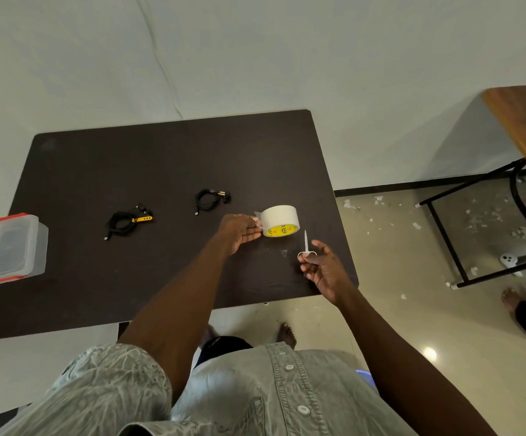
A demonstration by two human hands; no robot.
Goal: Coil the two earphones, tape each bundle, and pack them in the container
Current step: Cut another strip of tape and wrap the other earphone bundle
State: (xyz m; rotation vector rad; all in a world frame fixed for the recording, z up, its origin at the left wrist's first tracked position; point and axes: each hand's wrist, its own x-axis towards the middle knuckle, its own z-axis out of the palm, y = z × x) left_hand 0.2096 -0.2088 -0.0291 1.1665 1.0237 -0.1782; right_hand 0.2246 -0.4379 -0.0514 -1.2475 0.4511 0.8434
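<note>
While the left hand (242,231) pinches the free end of the tape roll (279,221) for a strip, the right hand (322,268) holds small scissors (306,247) ready, both coiled earphones lying farther left.

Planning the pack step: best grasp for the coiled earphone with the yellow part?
Pinch across the bunched loops of the left earphone coil, coming straight down from above. It lies flat on the dark table, apart from other things, and its plug end trails loose toward the person, so gripping the yellow remote would probably let the coil unwind.

My single head-worn view looks steeply down and forward from above the dark table (161,158), its near edge close below, floor at right.
</note>
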